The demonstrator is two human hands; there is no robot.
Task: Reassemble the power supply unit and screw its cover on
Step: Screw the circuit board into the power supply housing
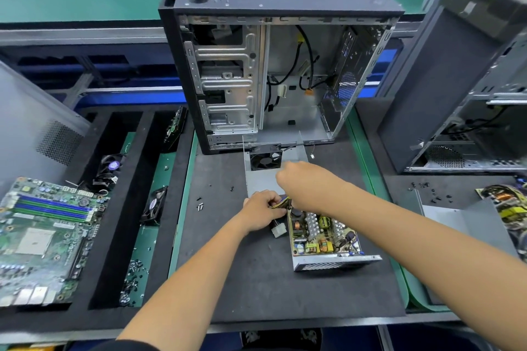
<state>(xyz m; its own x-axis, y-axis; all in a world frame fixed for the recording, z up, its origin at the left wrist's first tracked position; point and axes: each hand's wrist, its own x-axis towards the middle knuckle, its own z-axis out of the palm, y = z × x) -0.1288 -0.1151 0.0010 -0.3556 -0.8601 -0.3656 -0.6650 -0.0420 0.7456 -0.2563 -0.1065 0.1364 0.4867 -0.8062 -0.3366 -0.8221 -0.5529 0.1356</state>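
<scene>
Two hands meet at the far end of the open power supply (322,234) on the counter (251,288): left hand (261,212) gripping its wire bundle (282,204), right hand (306,184) curled alongside, grip unclear, cover (261,181) lying just beyond.

Bright, even overhead light, shadows soft and short. Mild glare on the bare metal inside the computer case (285,71) at 12 o'clock. Centre is sharp; right hand (306,184) slightly motion-blurred. Strong wide-angle bending at 3 and 9 o'clock, edges soft and smeared.
</scene>
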